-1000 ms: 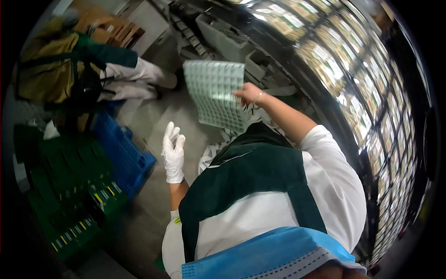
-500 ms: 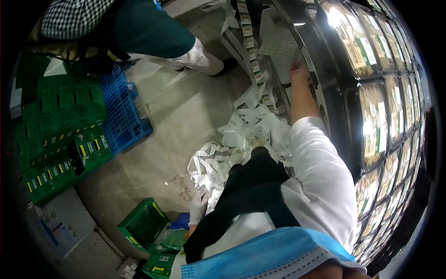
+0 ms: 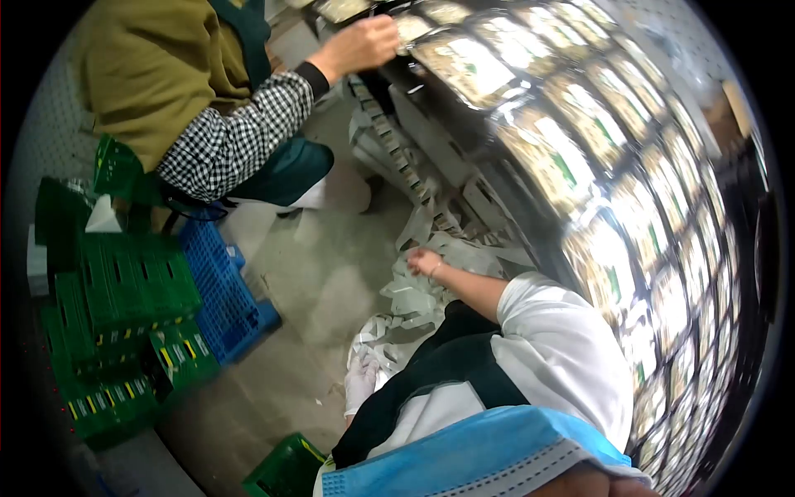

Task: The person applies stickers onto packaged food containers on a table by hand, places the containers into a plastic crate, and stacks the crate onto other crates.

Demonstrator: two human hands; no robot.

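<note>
My right hand [image 3: 426, 262], bare with a thin band at the wrist, hovers over a heap of white paper strips [image 3: 418, 300] by my feet. Its fingers are curled in; whether anything is between them is too small to make out. My left hand [image 3: 361, 383] wears a white glove and hangs low at my left side, at the near end of the strips. Those gloved fingers look closed, and what they hold, if anything, blends with the white behind. A long strip of printed labels [image 3: 389, 137] runs down to the heap from under the table edge.
Rows of clear-lidded packs in black trays [image 3: 555, 157] cover the table at right. A co-worker's hand [image 3: 364, 45] reaches to its far end. Green crates [image 3: 137, 273] stack at left beside a blue pallet [image 3: 219, 282]; another green crate [image 3: 286, 468] sits near me.
My right hand has come back from the shelf under the table to above the strips. The co-worker's arm has come into view over the trays. My view has swung, showing more packs.
</note>
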